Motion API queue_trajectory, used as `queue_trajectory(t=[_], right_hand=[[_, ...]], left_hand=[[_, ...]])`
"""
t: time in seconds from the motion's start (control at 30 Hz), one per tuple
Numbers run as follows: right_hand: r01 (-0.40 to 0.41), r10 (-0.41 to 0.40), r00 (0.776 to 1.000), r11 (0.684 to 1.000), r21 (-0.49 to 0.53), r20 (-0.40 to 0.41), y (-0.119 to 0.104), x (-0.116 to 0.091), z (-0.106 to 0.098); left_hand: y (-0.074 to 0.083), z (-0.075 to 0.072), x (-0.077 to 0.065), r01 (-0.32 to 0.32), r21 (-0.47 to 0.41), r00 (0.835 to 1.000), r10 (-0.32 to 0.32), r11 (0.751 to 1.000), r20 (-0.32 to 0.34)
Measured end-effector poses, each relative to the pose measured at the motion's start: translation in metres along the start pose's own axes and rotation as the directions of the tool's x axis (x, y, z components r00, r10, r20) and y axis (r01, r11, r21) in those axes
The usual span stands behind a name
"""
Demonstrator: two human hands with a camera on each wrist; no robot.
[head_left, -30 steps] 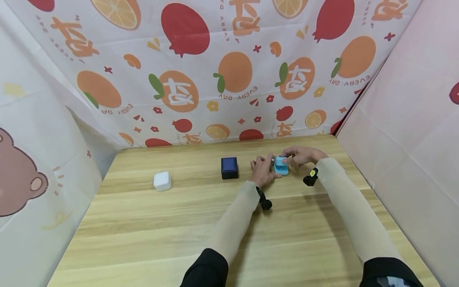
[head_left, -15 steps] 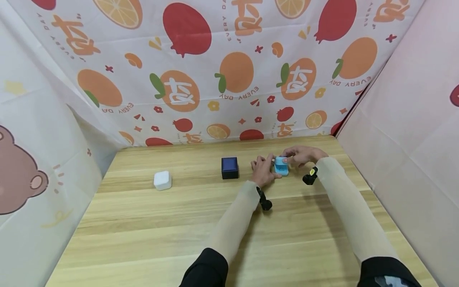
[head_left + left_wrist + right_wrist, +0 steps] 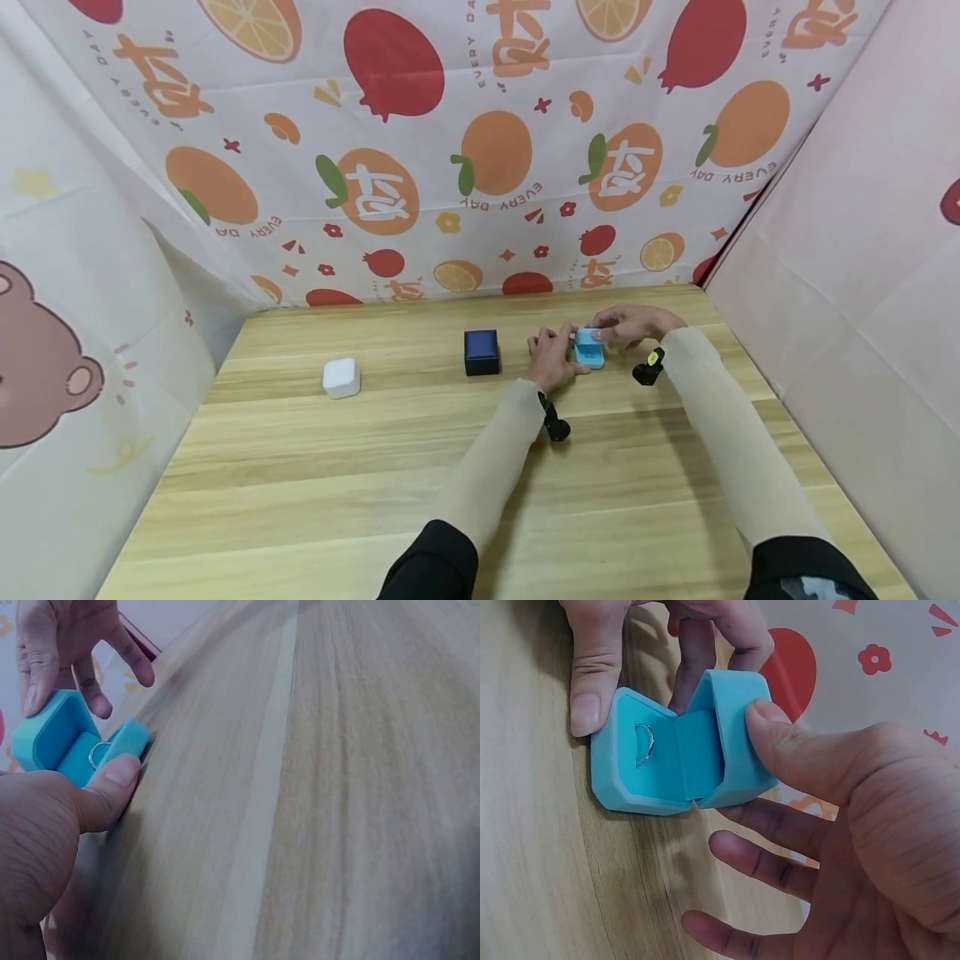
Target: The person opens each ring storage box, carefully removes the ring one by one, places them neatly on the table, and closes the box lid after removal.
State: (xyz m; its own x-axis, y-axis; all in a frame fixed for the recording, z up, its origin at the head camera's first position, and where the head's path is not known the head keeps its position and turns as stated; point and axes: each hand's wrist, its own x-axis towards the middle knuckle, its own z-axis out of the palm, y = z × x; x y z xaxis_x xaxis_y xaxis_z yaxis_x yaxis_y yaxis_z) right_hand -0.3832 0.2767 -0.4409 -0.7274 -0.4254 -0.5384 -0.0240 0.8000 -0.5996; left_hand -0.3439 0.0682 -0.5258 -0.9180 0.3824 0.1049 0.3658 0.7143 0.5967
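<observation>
A turquoise ring box stands with its lid raised at the back right of the table. In the right wrist view, a thin silver ring sits upright in the slot of the box's base. My left hand holds that base, its thumb pressing the front edge and its other fingers behind the box. The lid is pinched by my right hand, with the thumb on the lid's top and a finger behind it. The right hand's remaining fingers spread out beside the box.
Left of my left hand stands a dark blue box, closed. Farther left is a small white rounded box. A fruit-print cloth hangs along the table's back edge, and pale cloth walls flank both sides.
</observation>
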Motion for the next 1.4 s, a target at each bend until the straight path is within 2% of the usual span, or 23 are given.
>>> queue_trajectory(t=[0.23,0.83,1.07,1.3,1.4], right_hand=[[0.005,-0.005,1.0,1.0,-0.027,-0.011,-0.0031,-0.0001,0.0014],[-0.053,0.054,0.998,0.998,0.015,-0.032,-0.0023,0.0005,-0.0002],[-0.061,0.063,0.997,0.997,0.04,-0.049,-0.004,0.0015,-0.0016],[-0.044,0.044,0.999,0.998,0.05,-0.003,-0.0031,0.0082,-0.001],[-0.055,0.056,0.998,0.996,0.069,-0.02,-0.0026,0.0067,-0.0004]], left_hand=[[-0.0008,0.0013,0.0003,0.007,-0.009,1.0,-0.007,1.0,0.005],[-0.0007,0.0074,0.003,0.032,-0.009,0.999,-0.032,0.999,-0.003],[0.0001,0.0034,0.0041,0.027,-0.005,1.0,-0.027,1.0,0.001],[-0.0026,0.0045,0.0023,0.057,-0.006,0.998,-0.057,0.998,0.001],[-0.0028,0.0057,0.0024,0.044,-0.016,0.999,-0.044,0.999,-0.003]])
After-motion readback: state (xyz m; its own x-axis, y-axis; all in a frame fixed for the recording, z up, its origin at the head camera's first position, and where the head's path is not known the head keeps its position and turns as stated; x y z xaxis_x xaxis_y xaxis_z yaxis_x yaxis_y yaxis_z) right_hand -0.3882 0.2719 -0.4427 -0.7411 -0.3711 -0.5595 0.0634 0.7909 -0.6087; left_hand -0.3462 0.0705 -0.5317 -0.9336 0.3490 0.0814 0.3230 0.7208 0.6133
